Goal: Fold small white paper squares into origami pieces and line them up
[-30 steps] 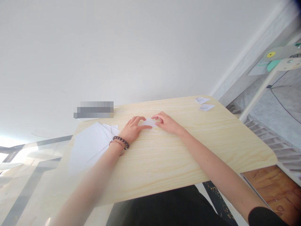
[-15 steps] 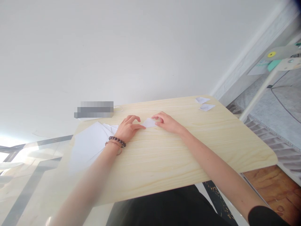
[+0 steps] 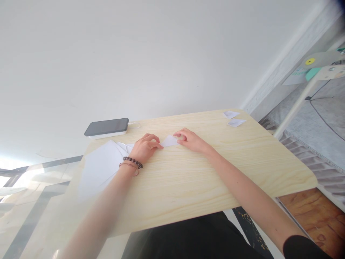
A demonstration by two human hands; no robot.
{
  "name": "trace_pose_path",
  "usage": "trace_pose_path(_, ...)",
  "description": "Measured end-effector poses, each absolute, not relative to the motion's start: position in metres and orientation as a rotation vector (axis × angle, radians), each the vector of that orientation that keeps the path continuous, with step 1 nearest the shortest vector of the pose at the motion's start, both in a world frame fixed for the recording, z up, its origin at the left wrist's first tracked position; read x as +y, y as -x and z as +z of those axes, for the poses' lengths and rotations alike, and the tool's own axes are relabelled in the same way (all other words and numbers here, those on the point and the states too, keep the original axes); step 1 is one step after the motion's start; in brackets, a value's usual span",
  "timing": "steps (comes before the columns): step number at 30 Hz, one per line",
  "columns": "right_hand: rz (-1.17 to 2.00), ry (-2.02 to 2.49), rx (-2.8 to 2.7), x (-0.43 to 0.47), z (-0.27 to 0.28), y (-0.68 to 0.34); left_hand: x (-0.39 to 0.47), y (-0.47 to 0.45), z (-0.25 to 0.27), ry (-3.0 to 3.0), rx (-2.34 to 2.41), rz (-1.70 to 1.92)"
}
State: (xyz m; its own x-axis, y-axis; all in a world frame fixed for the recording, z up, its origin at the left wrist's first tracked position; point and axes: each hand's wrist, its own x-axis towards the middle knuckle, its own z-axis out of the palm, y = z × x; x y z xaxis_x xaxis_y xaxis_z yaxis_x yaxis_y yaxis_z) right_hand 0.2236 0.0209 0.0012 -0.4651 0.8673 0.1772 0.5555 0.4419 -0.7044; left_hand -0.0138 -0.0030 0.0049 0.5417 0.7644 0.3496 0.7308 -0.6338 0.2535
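Observation:
A small folded piece of white paper (image 3: 169, 140) lies on the table between my two hands, its upper edge rising to a point. My left hand (image 3: 147, 146), with beads and a thin bangle at the wrist, pinches the paper's left corner between thumb and fingers. From the other side, my right hand (image 3: 188, 139) grips the right edge, thumb below and curled fingers above. Two folded paper pieces, one (image 3: 231, 114) behind the other (image 3: 236, 122), rest at the far right of the table.
Loose white sheets (image 3: 98, 167) overlap on the left of the wooden table (image 3: 188, 187), partly under my left forearm. A phone (image 3: 107, 126) lies on a white block at the back left, a cable beside it. The wall stands behind the table.
My left thumb and fingers have shifted slightly left and drawn closer together at the paper's left corner. More of that corner shows now. My right hand has hardly moved.

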Motion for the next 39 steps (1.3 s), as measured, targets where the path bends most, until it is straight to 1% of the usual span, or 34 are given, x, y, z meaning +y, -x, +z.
trace_pose_path(11, 0.713, 1.241, -2.211, 0.021, -0.003, -0.224, -0.006, 0.015, 0.004, -2.688, 1.254, 0.624)
trace_pose_path(14, 0.604, 1.287, -2.226, 0.017, -0.003, -0.218, -0.007, 0.014, 0.005, -2.713, 1.257, 0.587)
trace_pose_path(18, 0.371, 1.388, -2.217, 0.007, -0.003, -0.203, -0.008, 0.013, 0.005, -2.743, 1.264, 0.583)
trace_pose_path(20, 0.320, 1.447, -2.206, 0.004, -0.003, -0.198, -0.007, 0.012, 0.004, -2.766, 1.240, 0.581)
trace_pose_path(24, 0.429, 1.463, -2.179, 0.008, -0.005, -0.200, -0.006, 0.011, 0.004, -2.780, 1.229, 0.579)
trace_pose_path(31, 0.821, 1.341, -2.120, 0.018, 0.003, -0.218, -0.004, 0.011, 0.005, -2.770, 1.228, 0.586)
trace_pose_path(39, 0.973, 1.289, -2.188, 0.022, 0.014, -0.231, -0.005, 0.010, 0.007, -2.759, 1.249, 0.565)
